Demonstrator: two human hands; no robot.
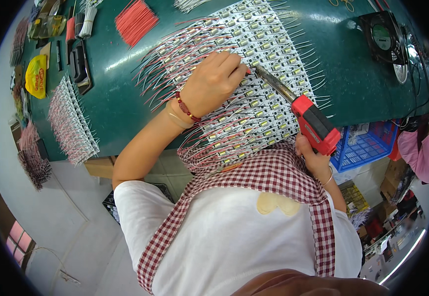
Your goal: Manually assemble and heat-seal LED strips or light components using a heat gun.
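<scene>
My left hand is closed in a pinch over a panel of small white circuit boards, each with a yellowish component. Something thin and red, most likely a red wire, shows at its fingertips. My right hand is wrapped round the grip of a red and black soldering gun. The gun's metal tip points up and left and comes down close to my left fingertips; whether it touches a board cannot be told. Red and white wires stick out along the panel's left side, white and dark ones along its right.
A bundle of red wires lies on the green table beyond the panel. Wired board panels, a yellow packet and hand tools are at left. A black fan stands far right, above a blue crate.
</scene>
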